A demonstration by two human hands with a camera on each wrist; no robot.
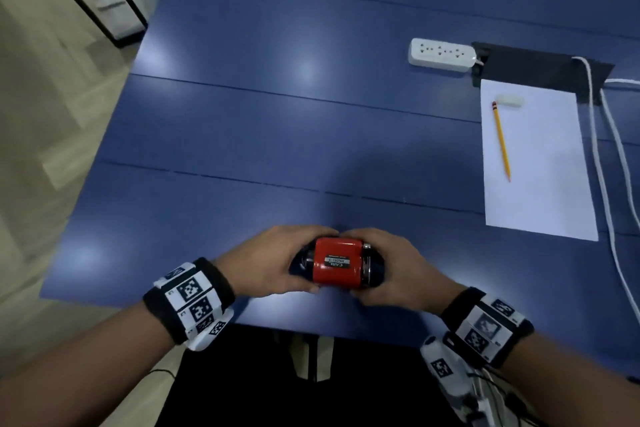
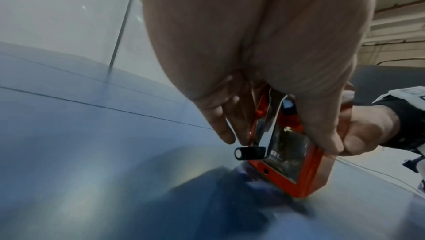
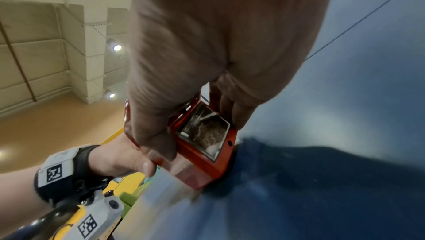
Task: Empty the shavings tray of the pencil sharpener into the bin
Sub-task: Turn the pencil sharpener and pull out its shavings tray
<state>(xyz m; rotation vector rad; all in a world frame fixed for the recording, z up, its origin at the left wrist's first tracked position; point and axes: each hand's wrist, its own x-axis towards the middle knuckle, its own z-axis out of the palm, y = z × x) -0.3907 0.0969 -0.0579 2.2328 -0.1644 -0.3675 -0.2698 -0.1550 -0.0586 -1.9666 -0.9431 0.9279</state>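
We see a blue table (image 1: 277, 114) filling most of the head view. Toward its right edge lies a white sheet (image 1: 540, 184), its far end touching a black cable box (image 1: 540, 62). Just left of the box sits a white power strip (image 1: 441, 54), and two white cables (image 1: 609, 149) run along the sheet's right side. A yellow pencil (image 1: 501, 140) lies on the sheet, with a white eraser (image 1: 509, 100) near its far end.

At the near edge, about midway, stands the red sharpener (image 1: 337, 266), resting on the table. Our left hand (image 1: 273, 263) wraps its left end, thumb on the near side and fingers round the far side; our right hand (image 1: 398, 270) grips the right end the same way, so both curl tight on it. The left wrist view shows a chrome crank (image 2: 264, 134) with a black knob (image 2: 248, 153). The right wrist view shows the clear tray (image 3: 207, 131), still in the body, holding brown shavings (image 3: 210, 133)
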